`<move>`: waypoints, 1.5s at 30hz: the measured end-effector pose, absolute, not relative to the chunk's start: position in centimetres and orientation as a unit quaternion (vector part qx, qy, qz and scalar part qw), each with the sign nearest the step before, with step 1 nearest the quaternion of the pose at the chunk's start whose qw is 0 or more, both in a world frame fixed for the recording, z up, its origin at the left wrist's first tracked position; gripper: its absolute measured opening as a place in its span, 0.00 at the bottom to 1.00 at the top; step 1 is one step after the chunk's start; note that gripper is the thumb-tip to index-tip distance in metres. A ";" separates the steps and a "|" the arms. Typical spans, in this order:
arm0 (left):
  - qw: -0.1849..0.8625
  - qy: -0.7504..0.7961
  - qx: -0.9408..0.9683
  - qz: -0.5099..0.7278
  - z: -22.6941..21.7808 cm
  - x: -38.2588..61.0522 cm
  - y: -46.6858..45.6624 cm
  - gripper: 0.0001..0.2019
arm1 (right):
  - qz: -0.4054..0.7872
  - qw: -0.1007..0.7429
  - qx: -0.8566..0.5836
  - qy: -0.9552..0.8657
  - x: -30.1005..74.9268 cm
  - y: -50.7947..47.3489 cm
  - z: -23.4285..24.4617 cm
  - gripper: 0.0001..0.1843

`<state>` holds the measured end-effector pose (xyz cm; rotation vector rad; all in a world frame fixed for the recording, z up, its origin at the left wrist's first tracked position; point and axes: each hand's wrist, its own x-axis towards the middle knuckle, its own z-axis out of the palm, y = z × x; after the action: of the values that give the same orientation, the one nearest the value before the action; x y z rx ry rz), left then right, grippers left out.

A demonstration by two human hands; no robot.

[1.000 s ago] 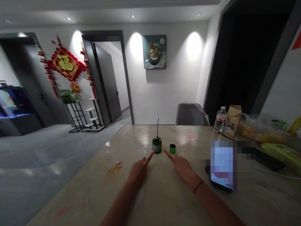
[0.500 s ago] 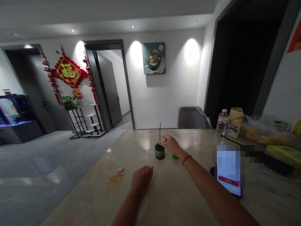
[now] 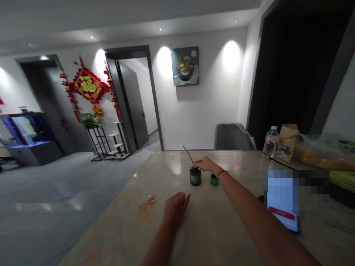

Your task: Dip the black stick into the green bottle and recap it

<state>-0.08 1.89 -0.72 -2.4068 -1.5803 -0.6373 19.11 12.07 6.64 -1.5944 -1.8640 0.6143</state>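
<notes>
A small dark green glass bottle (image 3: 195, 177) with a label stands upright on the table. From its mouth a thin black stick (image 3: 188, 153) leans up to the left. My right hand (image 3: 204, 163) is at the bottle's top from the right, fingertips pinched together around the stick's lower part at the mouth; the exact contact is hidden. Just right of the bottle, below my wrist, sits a green cap (image 3: 214, 180). My left hand (image 3: 175, 208) rests on the table nearer to me, loosely bent, thumb apart, holding nothing visible.
A lit phone (image 3: 281, 203) stands propped at the right. Behind it are a water bottle (image 3: 271, 142), a paper bag (image 3: 287, 143) and plastic-bagged food (image 3: 318, 151). Left of my hands lie a crumpled scrap (image 3: 150, 198) and an orange stain (image 3: 146, 210). A grey chair (image 3: 234, 136) stands beyond the table.
The black stick has gone from upright to leaning left. My right hand stays at the bottle's mouth, and more of the green cap shows. The view has turned slightly left.
</notes>
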 end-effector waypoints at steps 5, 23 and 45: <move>0.087 -0.535 -0.810 -0.225 -0.8 -0.1 1.8 0.20 | 0.168 0.308 -0.591 -0.727 19.0 12.1 6.6 0.13; 0.015 -0.581 -0.791 -0.192 0.0 -0.1 1.6 0.22 | 0.017 0.292 -0.582 -0.759 19.6 9.9 11.9 0.09; -0.003 -0.583 -0.794 -0.174 0.4 0.2 1.5 0.20 | -0.103 0.064 -0.595 -0.794 25.0 0.3 0.1 0.15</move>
<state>0.17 1.52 0.40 -2.4987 -1.8335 -0.5478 24.97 0.34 0.08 -1.7979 -2.3983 -0.3107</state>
